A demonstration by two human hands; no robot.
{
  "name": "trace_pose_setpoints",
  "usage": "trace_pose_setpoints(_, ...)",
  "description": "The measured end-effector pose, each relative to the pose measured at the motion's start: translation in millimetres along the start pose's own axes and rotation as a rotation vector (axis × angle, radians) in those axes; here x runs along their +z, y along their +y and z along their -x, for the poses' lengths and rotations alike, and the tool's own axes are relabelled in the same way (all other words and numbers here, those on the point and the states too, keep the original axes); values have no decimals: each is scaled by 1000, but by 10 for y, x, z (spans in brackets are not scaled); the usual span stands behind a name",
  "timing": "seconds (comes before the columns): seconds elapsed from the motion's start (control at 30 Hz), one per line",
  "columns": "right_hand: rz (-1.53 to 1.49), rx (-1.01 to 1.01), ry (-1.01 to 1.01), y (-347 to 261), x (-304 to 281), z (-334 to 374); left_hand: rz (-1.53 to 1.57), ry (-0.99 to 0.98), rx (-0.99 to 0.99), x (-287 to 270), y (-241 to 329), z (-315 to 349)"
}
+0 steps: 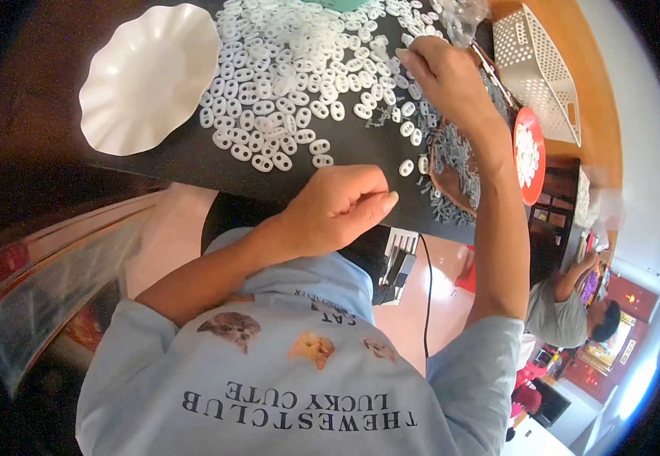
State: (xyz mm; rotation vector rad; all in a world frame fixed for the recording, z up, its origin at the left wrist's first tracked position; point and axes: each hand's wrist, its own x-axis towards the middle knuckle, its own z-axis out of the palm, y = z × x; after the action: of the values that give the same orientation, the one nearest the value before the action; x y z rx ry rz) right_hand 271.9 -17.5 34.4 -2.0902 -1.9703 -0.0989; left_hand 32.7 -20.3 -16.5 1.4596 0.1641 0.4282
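My left hand [343, 209] is closed in a loose fist at the table's near edge, thumb pressed along the curled fingers. Whatever it may hold is hidden. Farther up and to the right, my right hand [448, 80] is closed too, fingers bent, beside the right border of a wide spread of white oval plastic pieces [261, 106], each with two holes. Its fingertips lie close to a few of these ovals, and I cannot make out anything between them. Under my right forearm lies a heap of small grey plastic parts [459, 163]. A few single ovals [406, 167] lie between the hands.
A white wavy-rimmed dish [106, 91] stands on the dark table at left. At right are a red plate [528, 194] holding white pieces, a white perforated basket [547, 68] and a clear plastic bag [463, 19]. A green container [337, 4] shows at the far edge. Another person [562, 311] is in the background.
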Motion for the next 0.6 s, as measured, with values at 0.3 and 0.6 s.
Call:
trace_pose_setpoints(0.3,-693,314,-255,-600,-434,720,208,110,-59,24,-34,-4)
trace_pose_setpoints(0.6,-59,-9,74,-1109,-397,1071,67,193,-163,134,139,71)
